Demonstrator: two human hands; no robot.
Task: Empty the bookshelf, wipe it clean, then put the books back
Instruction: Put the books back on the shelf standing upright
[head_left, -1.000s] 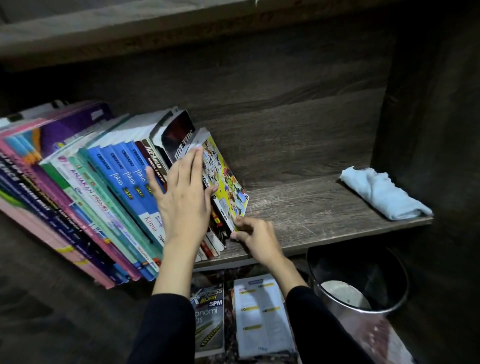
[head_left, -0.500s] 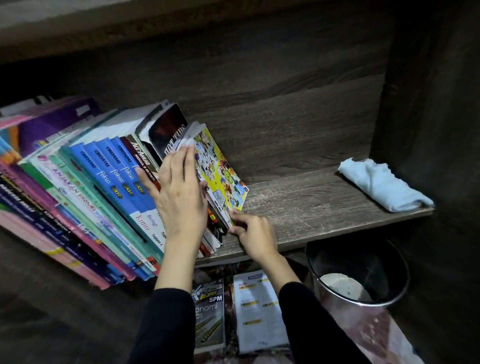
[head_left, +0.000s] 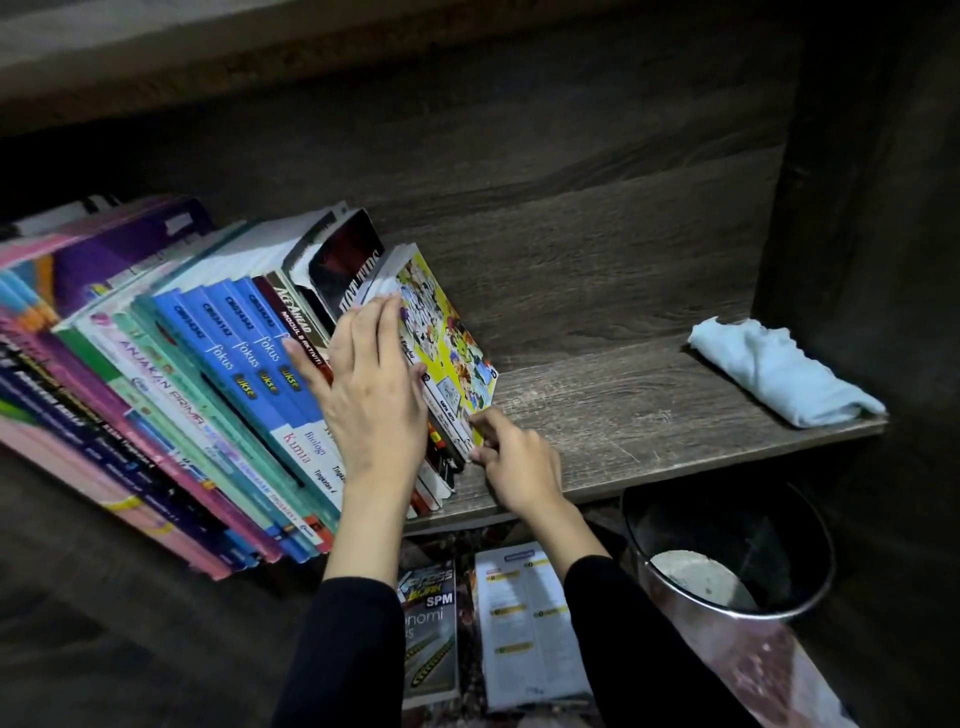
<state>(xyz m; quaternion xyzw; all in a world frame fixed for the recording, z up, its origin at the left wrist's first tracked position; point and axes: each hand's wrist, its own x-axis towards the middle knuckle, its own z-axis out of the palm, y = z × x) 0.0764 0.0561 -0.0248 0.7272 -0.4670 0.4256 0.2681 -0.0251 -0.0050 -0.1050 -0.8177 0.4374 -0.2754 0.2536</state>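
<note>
So the row (head_left: 208, 389) of books fills the left half of the shelf (head_left: 649, 415), all leaning toward the left of the frame. The last one on the right end is the yellow book (head_left: 452, 343), dead center of the picture.

Left hand (head_left: 374, 395) is flat on the spines, fingers straight and together, with the tips reaching up by the yellow book's top edge. It looks like it's propping the row, not grabbing anything. Right hand (head_left: 511, 462) is just lower right of it, pinching the yellow book's bottom front corner between thumb and fingers. The hands are close but not touching.

What matters here: the yellow book's long axis runs from that pinched corner up and to the left toward the back of the shelf, leaning on its neighbours. The right hand is the nearer one and has the only real hold. I'd guess it's being squared up into the row.

The right half of the shelf is bare wood, with the cloth (head_left: 779, 374) folded at the far right. Two more books (head_left: 530, 623) lie below the shelf at bottom center, beside a bin (head_left: 727, 561), so I'd say the refill isn't finished.
</note>
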